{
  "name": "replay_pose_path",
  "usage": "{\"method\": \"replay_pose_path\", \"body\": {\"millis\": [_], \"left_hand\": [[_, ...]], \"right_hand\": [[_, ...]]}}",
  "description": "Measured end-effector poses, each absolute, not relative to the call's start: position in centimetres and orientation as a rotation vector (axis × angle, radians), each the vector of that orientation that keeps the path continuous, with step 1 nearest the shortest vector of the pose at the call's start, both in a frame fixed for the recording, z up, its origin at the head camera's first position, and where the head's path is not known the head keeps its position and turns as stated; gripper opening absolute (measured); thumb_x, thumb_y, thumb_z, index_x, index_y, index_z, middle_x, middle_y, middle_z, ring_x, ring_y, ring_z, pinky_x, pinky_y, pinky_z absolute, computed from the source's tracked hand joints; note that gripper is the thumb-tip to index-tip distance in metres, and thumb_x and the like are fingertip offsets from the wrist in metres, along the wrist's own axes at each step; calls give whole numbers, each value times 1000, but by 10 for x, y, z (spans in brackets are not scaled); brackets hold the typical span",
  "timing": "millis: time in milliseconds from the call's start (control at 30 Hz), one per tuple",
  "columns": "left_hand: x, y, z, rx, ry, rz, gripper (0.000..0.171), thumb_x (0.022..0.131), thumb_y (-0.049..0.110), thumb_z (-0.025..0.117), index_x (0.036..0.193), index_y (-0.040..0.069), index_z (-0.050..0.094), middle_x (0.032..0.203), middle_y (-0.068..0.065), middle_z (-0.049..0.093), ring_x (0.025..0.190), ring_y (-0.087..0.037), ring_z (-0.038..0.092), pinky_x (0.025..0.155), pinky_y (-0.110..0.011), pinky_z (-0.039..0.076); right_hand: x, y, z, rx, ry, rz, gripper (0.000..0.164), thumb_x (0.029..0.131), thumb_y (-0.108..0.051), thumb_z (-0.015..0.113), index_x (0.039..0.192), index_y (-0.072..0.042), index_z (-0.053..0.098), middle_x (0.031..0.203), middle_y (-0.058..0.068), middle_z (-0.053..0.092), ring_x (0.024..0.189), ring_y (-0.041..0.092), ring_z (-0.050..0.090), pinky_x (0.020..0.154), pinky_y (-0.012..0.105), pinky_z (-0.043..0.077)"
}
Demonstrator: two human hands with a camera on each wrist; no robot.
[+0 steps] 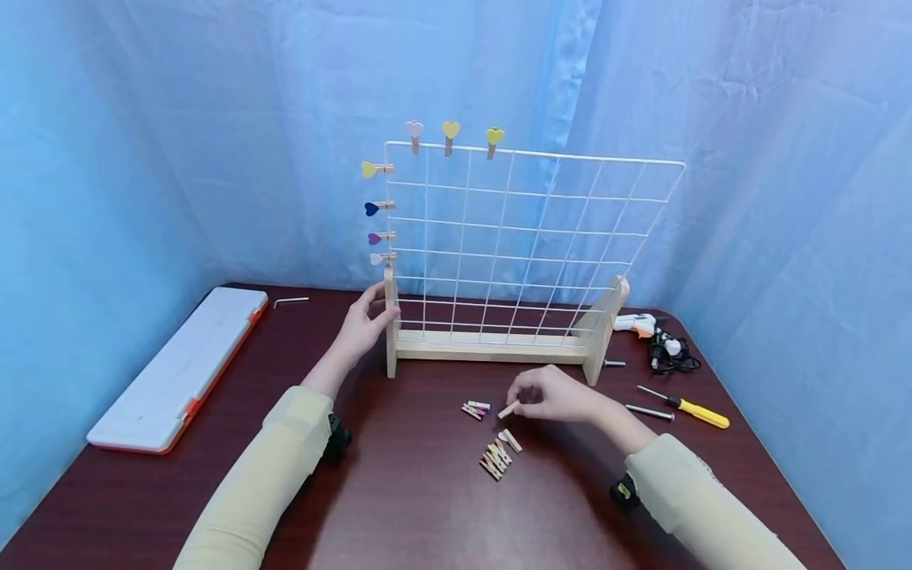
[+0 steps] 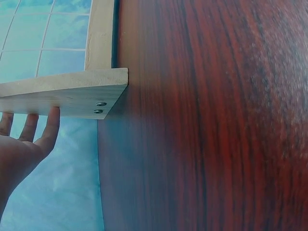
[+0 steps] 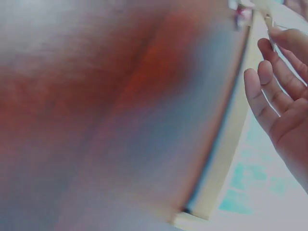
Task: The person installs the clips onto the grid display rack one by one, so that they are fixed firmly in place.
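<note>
My right hand [image 1: 552, 393] pinches a small wooden clothespin [image 1: 508, 409] between thumb and forefinger, low over the table. In the right wrist view its other fingers [image 3: 257, 94] are loosely bent. My left hand [image 1: 363, 323] rests its fingertips against the outer face of the stand's left wooden side panel [image 2: 62, 94]. The stand holds a white wire grid [image 1: 527, 232] upright. Heart-topped clothespins sit on the grid: three along the top edge, including a bright yellow one [image 1: 495, 138], and several down the left edge, including a dark blue one [image 1: 372, 208].
Loose clothespins lie in a small pile [image 1: 495, 459] and a smaller group [image 1: 476, 409] in front of the stand. A white case [image 1: 181, 364] and a hex key [image 1: 290, 300] are at left. At right lie a yellow screwdriver [image 1: 701, 412], a bolt [image 1: 650, 412] and a glue gun [image 1: 634, 324].
</note>
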State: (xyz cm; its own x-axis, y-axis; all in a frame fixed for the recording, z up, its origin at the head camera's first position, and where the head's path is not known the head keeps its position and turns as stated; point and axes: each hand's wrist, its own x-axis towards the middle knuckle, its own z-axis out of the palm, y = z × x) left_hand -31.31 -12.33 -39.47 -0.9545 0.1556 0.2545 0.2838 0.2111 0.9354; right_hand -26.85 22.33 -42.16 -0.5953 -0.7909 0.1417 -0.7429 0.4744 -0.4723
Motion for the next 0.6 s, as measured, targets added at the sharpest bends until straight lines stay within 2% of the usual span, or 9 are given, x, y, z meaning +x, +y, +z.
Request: {"method": "replay_pose_path", "body": {"millis": [133, 300, 467, 600], "left_hand": [[-313, -123, -394, -447, -2353, -1857, 55, 87, 20, 57, 135, 7, 34, 126, -22, 43, 116, -36, 43, 89, -50, 40], [-317, -125, -399, -451, -2358, -1851, 56, 87, 21, 57, 136, 8, 33, 128, -21, 43, 117, -36, 42, 89, -50, 40], [-329, -127, -414, -426, -2367, -1832, 57, 85, 29, 58, 136, 16, 35, 127, -15, 45, 117, -30, 44, 89, -48, 41], [-330, -128, -417, -438, -2361, -1794, 58, 85, 31, 58, 136, 16, 35, 126, -15, 45, 116, -29, 45, 88, -47, 43]], "right_hand": [[-270, 228, -393, -1420, 2663, -805, 9, 82, -19, 64, 88, -25, 66, 83, -16, 61, 72, 7, 57, 63, 25, 47], [-272, 233, -349, -1422, 2760, -869, 10, 83, -21, 63, 92, -24, 65, 85, -17, 63, 74, 1, 56, 61, 23, 48], [-271, 233, -304, -1322, 2838, -1035, 8, 81, -17, 66, 89, -19, 65, 80, -9, 65, 65, 5, 59, 57, 22, 49], [-268, 227, -267, -1299, 2909, -1204, 9, 76, -8, 68, 84, -11, 68, 76, 1, 66, 57, 8, 60, 53, 20, 49]]}}
